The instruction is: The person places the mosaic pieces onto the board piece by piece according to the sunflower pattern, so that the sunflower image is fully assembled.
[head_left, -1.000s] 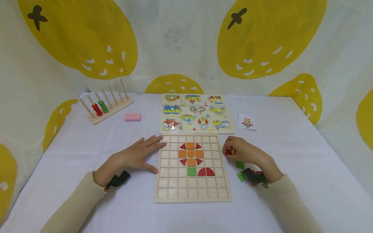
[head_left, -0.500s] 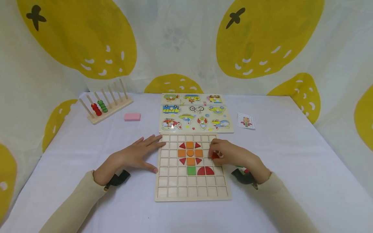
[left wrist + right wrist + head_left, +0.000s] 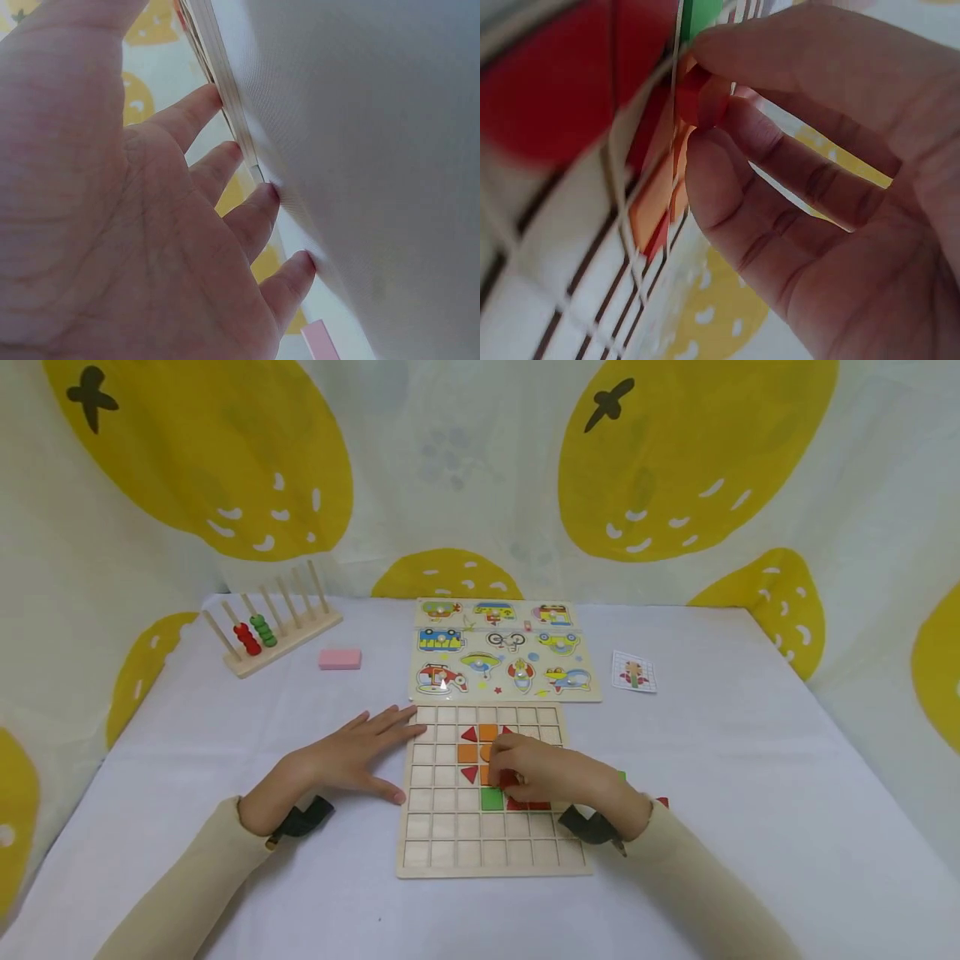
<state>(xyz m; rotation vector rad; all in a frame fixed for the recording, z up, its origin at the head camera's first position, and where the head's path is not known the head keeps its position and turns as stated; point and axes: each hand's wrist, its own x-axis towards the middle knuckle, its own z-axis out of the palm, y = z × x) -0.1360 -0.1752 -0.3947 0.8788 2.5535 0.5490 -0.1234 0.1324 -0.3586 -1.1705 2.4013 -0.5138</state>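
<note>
A wooden grid board [image 3: 450, 852] lies on the white table, holding orange squares [image 3: 468, 752], red triangles [image 3: 470, 735], a green square [image 3: 492, 799] and red half-rounds. My right hand [image 3: 517, 774] hovers over the board's middle and pinches a small red piece [image 3: 699, 96] between thumb and fingers, just above the cells. My left hand [image 3: 360, 752] lies flat on the table with straight fingers [image 3: 259, 217] against the board's left edge [image 3: 225, 97]. It holds nothing.
A vehicle peg puzzle [image 3: 501, 653] sits behind the board. A pattern card [image 3: 634, 675] lies to its right. A pink block [image 3: 340, 659] and a peg rack with red and green beads [image 3: 266, 631] stand at back left. Loose green and red pieces [image 3: 662, 802] peek out beside my right wrist.
My right hand has carried the red piece leftward from beside the board's right edge to over its middle. The left hand has stayed in place.
</note>
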